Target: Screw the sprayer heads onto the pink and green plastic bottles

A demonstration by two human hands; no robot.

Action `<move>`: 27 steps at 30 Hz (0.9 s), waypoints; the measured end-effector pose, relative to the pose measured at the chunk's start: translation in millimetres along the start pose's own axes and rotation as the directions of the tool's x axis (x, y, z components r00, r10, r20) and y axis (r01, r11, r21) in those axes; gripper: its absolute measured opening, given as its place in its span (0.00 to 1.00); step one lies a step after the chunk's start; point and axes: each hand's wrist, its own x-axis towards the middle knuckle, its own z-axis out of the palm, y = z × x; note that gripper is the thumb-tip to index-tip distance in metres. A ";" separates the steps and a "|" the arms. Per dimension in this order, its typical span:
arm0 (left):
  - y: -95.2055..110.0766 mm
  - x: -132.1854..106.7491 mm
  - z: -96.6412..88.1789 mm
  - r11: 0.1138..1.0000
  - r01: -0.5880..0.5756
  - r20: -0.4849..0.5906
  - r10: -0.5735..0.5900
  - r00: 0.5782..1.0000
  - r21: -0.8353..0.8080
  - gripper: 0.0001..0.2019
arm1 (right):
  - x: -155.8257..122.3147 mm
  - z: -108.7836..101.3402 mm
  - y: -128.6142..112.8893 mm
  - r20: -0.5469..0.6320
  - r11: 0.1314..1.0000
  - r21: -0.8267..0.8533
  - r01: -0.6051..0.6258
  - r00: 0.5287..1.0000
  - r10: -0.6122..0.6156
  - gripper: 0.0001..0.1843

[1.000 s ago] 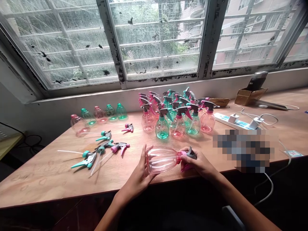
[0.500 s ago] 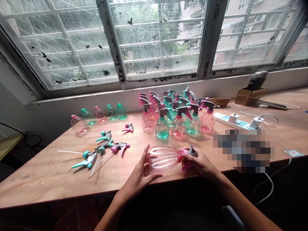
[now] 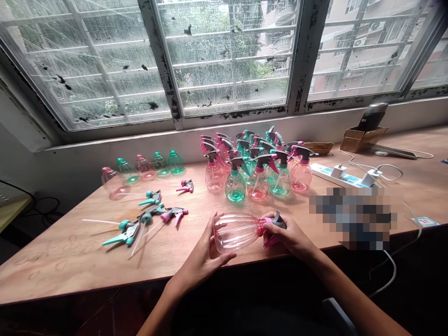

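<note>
A clear pink spray bottle (image 3: 238,232) lies on its side in the air near the table's front edge, base to the left. My left hand (image 3: 206,249) is wrapped round its base end, thumb below and fingers behind. At the neck, my right hand (image 3: 287,233) grips the pink and grey trigger sprayer (image 3: 276,221), whose collar sits against the bottle's mouth; how tightly it is screwed cannot be seen. A white tube shows inside the bottle. Beyond my hands stand several pink and green bottles with sprayers fitted (image 3: 259,179).
Loose trigger sprayers (image 3: 147,217) with tubes lie on the left of the wooden table (image 3: 63,266). Several bottles without sprayers (image 3: 143,168) stand behind them. On the right are a power strip (image 3: 345,177), cables, a cardboard box (image 3: 362,139) and a blurred patch (image 3: 353,217).
Both hands keep their hold on the spray bottle, almost still. The whole view has shifted very slightly; nothing on the table has been moved.
</note>
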 end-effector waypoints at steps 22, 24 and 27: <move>-13.8 -0.9 -1.2 0.986 -0.085 -0.009 0.087 0.996 0.146 0.54 | -2.8 5.2 -8.8 -0.016 0.998 -0.062 -0.011 1.000 0.010 0.23; -9.8 -2.1 -1.4 0.988 -0.046 -0.018 0.049 0.999 0.150 0.55 | -2.4 4.0 -6.6 -0.014 0.999 -0.040 -0.005 1.000 0.004 0.23; -3.8 -2.6 -2.1 0.988 -0.001 -0.027 0.005 1.000 0.152 0.50 | -1.9 2.7 -4.4 0.002 1.000 -0.030 0.002 1.000 -0.002 0.21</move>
